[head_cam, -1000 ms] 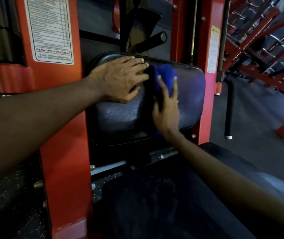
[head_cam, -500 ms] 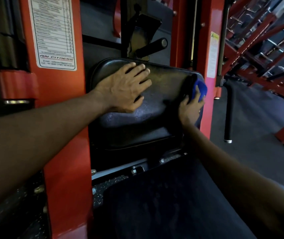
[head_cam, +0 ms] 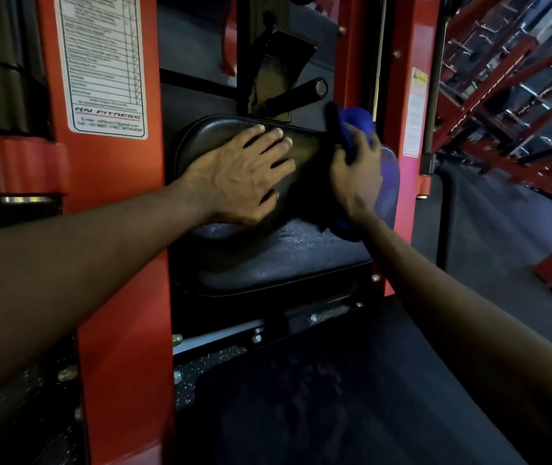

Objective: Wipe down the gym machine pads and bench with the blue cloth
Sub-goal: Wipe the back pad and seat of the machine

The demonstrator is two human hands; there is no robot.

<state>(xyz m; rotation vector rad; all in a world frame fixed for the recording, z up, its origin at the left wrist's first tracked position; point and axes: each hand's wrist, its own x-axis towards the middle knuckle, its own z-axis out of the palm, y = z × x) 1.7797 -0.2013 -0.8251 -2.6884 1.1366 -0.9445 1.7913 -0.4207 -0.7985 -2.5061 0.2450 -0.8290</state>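
Note:
A black padded back pad [head_cam: 278,256] stands upright between the red posts of the gym machine. My left hand [head_cam: 241,176] lies flat on the pad's upper left, fingers straight. At the pad's upper right corner my right hand [head_cam: 356,172] holds the blue cloth [head_cam: 356,124] against the edge; the cloth bulges above my fingers and a blurred blue part shows below my wrist. The black bench seat [head_cam: 318,397] fills the foreground below the pad.
A red post [head_cam: 113,229] with a white instruction label [head_cam: 103,65] stands left of the pad, another red post [head_cam: 412,95] right of it. A black handle [head_cam: 294,95] juts out above the pad. A black bar [head_cam: 444,213] and red racks [head_cam: 519,112] stand on the right.
My right hand has carried the blue cloth from the pad's middle to its right edge, then up to the upper right corner. My left hand has stayed flat on the pad.

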